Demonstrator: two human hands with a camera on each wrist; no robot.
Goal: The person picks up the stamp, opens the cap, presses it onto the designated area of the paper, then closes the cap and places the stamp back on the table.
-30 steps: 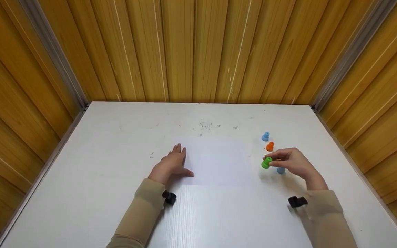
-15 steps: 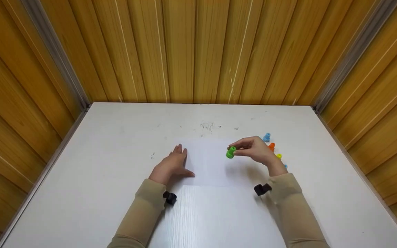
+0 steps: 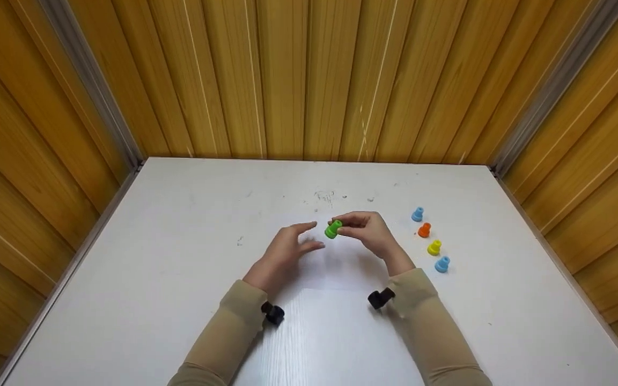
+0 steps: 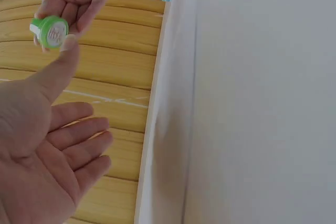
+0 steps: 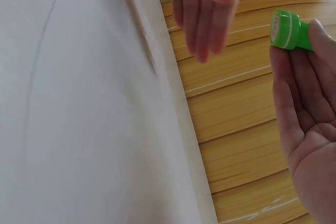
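Observation:
My right hand pinches a small green stamp by its narrow end between thumb and fingers, above a white sheet of paper. The wide end, facing the left wrist camera, bears a reddish pattern on a pale face. Close by on the left, my left hand is raised with thumb and fingers spread, holding nothing. Its thumb tip overlaps the stamp's edge in the left wrist view, while the head view has a small gap between them. The right wrist view has the stamp lying sideways at the fingertips.
To the right of the paper, a blue stamp, an orange stamp, a yellow stamp and another blue stamp stand in a slanting row on the white table. Wood-patterned panels enclose the back and sides.
My right hand has carried the green stamp leftward from beside the row to above the paper. My left hand has lifted off the paper's left edge and moved toward the stamp.

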